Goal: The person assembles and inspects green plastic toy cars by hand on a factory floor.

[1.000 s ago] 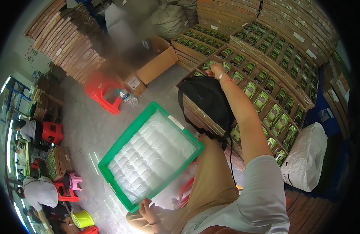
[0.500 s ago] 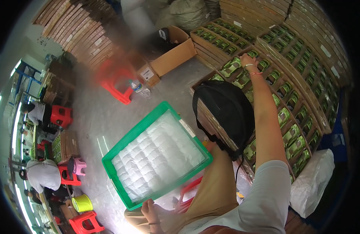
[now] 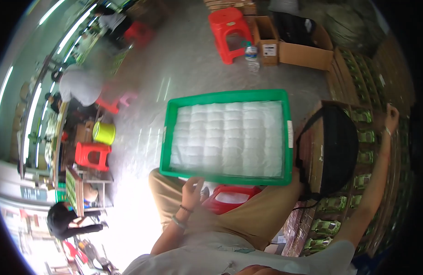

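Observation:
A green plastic tray (image 3: pixel 227 95) lies across my knees, lined with a white quilted sheet (image 3: pixel 227 137) of puffy cells. Just below its near rim is my left hand (image 3: pixel 191 195), raised, fingers loosely curled and apart, holding nothing I can see. Out to the right, my right arm stretches over wooden trays with green toy cars (image 3: pixel 326 227) in rows. My right hand (image 3: pixel 392 118) is above the far part of these trays, its fingers drawn together; whatever is between them, if anything, is too small to make out.
A black bag (image 3: pixel 340 151) rests on the trays' near corner. Ahead stand a red stool (image 3: pixel 230 32), a water bottle (image 3: pixel 252 57) and an open cardboard box (image 3: pixel 305 55). More red stools, a yellow-green bucket (image 3: pixel 104 133) and people at benches are on the left.
My view has swung round, so the green tray now appears squarer and the trays of cars lie further right. My left hand has risen near the tray's rim; my right arm stays stretched out rightward.

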`<control>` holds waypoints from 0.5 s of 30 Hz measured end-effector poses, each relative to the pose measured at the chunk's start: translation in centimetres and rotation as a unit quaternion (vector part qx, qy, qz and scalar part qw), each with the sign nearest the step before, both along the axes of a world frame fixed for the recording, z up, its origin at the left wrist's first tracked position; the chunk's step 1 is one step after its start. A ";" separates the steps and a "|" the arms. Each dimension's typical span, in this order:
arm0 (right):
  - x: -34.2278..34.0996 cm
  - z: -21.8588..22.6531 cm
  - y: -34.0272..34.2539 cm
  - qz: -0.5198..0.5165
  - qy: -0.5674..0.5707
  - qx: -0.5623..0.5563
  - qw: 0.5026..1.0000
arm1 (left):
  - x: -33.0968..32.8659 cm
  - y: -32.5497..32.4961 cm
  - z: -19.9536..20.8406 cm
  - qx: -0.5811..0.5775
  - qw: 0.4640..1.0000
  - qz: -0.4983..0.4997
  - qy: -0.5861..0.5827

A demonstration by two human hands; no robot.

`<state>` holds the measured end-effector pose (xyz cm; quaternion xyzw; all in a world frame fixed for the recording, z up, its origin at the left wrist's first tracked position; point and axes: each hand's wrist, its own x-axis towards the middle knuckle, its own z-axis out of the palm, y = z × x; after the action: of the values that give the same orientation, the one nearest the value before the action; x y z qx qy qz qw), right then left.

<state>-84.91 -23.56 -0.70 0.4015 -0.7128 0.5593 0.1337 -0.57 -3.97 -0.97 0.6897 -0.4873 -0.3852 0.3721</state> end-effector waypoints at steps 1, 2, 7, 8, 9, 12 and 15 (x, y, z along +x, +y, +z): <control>1.0 1.9 0.7 0.016 0.001 0.042 0.999 | -0.3 -0.1 -0.1 0.009 0.999 -0.005 0.033; 8.1 2.8 0.5 0.046 0.010 0.013 0.999 | -1.0 -0.4 1.5 0.062 0.997 0.001 0.047; 41.0 14.4 6.5 0.357 -0.278 0.038 0.891 | -1.4 -0.1 4.1 0.104 0.946 -0.048 0.305; 46.4 15.0 7.6 0.418 -0.236 0.068 0.874 | -1.2 0.0 3.6 0.100 0.911 -0.064 0.396; 49.6 14.2 8.6 0.509 -0.344 0.130 0.778 | -1.2 0.0 3.4 0.091 0.908 -0.060 0.405; 59.5 11.9 11.8 0.617 -0.394 0.257 0.631 | -1.5 -0.2 2.5 0.128 0.809 -0.082 0.569; 67.3 9.0 14.4 0.683 -0.399 0.319 0.522 | -0.8 0.6 2.2 0.138 0.717 -0.039 0.682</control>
<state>-17.59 -9.13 8.25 0.5161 -0.3297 0.3157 -0.7248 -1.33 -3.40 1.24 0.2642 -0.0699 -0.8284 0.4889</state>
